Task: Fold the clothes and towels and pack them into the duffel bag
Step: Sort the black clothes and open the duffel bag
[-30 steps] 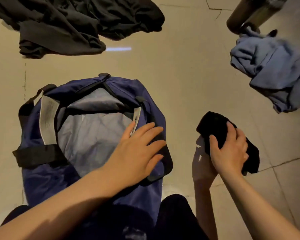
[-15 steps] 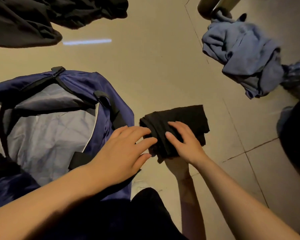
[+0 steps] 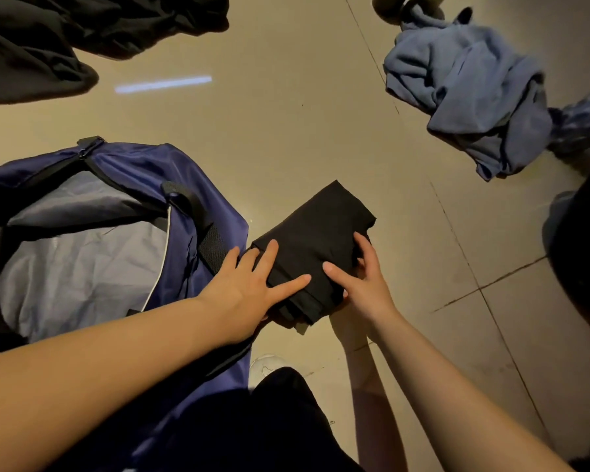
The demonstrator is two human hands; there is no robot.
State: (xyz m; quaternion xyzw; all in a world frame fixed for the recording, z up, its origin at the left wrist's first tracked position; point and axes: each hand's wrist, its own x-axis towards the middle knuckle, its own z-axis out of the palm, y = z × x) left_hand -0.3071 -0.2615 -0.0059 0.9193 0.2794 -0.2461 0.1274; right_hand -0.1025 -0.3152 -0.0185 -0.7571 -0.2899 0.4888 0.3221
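Head view — left hand (image 3: 252, 287) flat, fingers spread, on folded black garment (image 3: 315, 247); right hand (image 3: 363, 284) grips its edge.

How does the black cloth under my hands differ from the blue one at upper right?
The black cloth is folded into a flat, squared packet; the blue cloth lies crumpled in a heap. The black cloth sits right beside the duffel bag with the left hand and right hand on it; the blue cloth is untouched, farther off. Both lie outside the bag.

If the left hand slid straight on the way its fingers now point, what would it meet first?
The left hand already lies on the folded black garment; beyond that, bare floor seems to follow, though depth is unclear.
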